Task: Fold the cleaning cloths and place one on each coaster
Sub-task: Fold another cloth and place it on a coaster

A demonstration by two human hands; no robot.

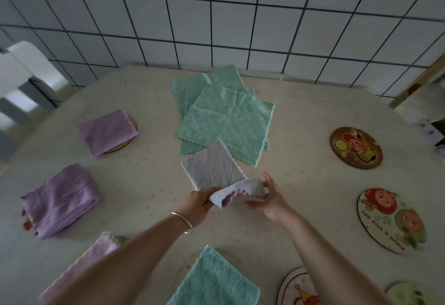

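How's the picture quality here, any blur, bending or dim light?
Head view: dim, flat light with no glare; wide-angle bending curves the tiled wall grid and table edge; corners smear, blurring the white chair; the lilac cloth between both hands stays fairly sharp.

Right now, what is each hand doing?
Left hand: grips the lilac cloth at its folded near edge.
Right hand: fingers pinch the same cloth.

Home kitchen; tiled wall (pixel 240 20); clothed table (pixel 144 184)
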